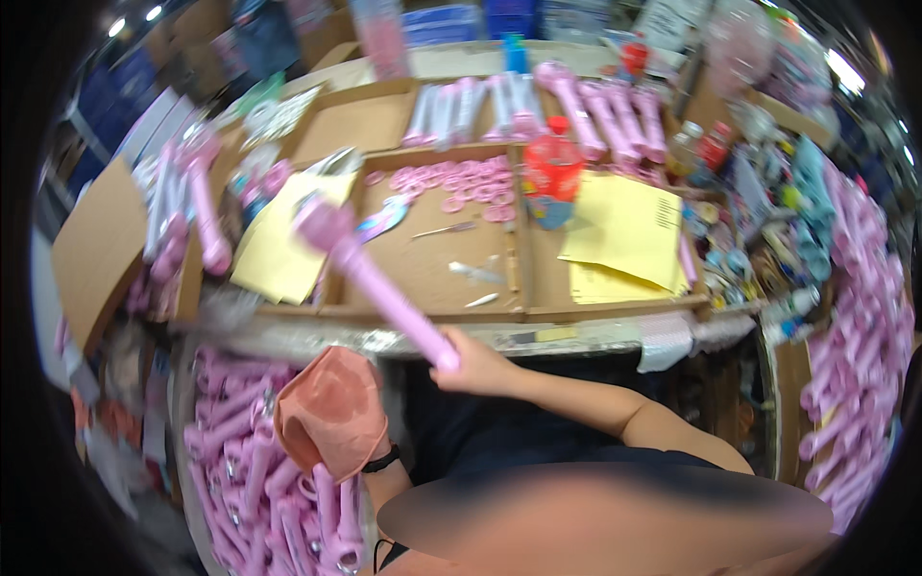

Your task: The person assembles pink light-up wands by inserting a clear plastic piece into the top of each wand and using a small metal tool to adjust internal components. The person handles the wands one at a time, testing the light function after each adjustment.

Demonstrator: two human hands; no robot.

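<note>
My right hand (473, 363) is closed round the narrow end of a pink plastic stick (389, 298). Its wider, blurred head points up and to the left, above the work trays, so it resembles a toy microphone. A salmon-pink cloth (331, 413) covers my left hand, hiding the fingers; only the left wrist (389, 485) with a black band shows. Beneath the cloth lies a bin heaped with more pink sticks (254, 461). Small pink rings (461, 182) are scattered in the middle tray (384, 278).
Yellow paper sheets (624, 235) lie in the right tray, others (283, 235) at the left. A red bottle-shaped pouch (552, 178) stands by the divider. Wrapped sticks (447, 110) line the back. Another pink pile (855, 384) fills the far right. A cardboard flap (101, 245) rises at left.
</note>
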